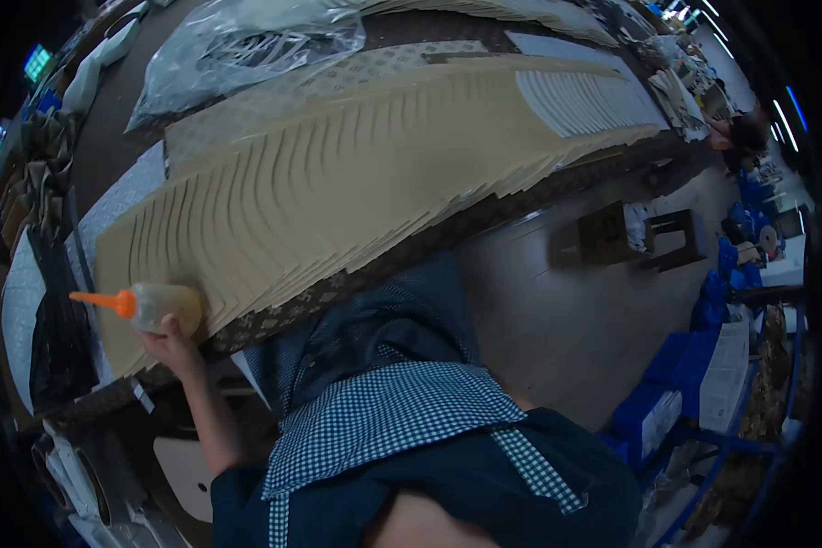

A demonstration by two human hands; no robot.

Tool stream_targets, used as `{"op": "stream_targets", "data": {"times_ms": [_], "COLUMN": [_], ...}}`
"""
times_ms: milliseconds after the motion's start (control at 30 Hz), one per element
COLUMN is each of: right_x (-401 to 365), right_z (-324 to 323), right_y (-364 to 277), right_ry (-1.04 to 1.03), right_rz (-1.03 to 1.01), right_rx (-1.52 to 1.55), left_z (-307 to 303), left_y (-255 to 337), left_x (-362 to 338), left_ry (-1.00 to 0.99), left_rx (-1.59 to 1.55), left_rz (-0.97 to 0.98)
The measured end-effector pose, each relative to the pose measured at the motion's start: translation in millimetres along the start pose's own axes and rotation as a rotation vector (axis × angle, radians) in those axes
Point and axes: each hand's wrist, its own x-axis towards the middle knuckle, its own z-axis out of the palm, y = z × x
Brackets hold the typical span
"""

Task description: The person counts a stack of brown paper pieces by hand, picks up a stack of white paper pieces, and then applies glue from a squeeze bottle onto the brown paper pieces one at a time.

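My left hand (171, 348) is wrapped round a translucent squeeze bottle (160, 308) with an orange cap and long orange nozzle. The bottle lies on its side in the air, nozzle pointing left, and some yellowish content shows at its base end. Beneath and beyond it, overlapping tan sheets (365, 173) fan out in a long row across the table. White sheets (580, 100) form the row's far right end. My right hand is out of view.
A clear plastic bag (247, 55) lies on the table behind the sheets. A black bag (59, 320) hangs at the left. On the floor at right stands a wooden stool (676, 239); blue boxes (671, 374) are nearer. A person (744, 132) is far off at upper right.
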Motion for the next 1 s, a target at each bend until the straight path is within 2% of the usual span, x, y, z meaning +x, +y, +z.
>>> {"op": "stream_targets", "data": {"times_ms": [33,167,333,600,833,1000], "right_x": [-3.6,-13.5,-26.3,-27.2,-3.3,27.7], "right_z": [4.0,21.0,22.1,13.8,-10.4,-39.5], "right_y": [5.3,22.5,44.6,28.7,-24.9,-88.1], "right_ry": [-0.006,-0.031,-0.071,-0.108,-0.081,-0.101], "right_rz": [0.01,0.077,0.199,0.317,0.248,0.015], "right_rx": [0.008,0.054,0.091,0.122,0.128,0.103], "left_z": [-0.4,3.7,50.6,74.2,69.3,29.4], "left_y": [6.5,-2.2,1.6,16.0,21.6,37.2], "left_x": [-2.6,-2.0,-0.1,3.5,13.3,-1.2], "left_ry": [-0.008,0.061,0.06,0.053,0.053,0.066], "left_rx": [0.027,0.167,0.189,0.208,0.203,0.149], "left_rz": [-0.065,-0.04,0.027,0.048,0.033,-0.003]}}
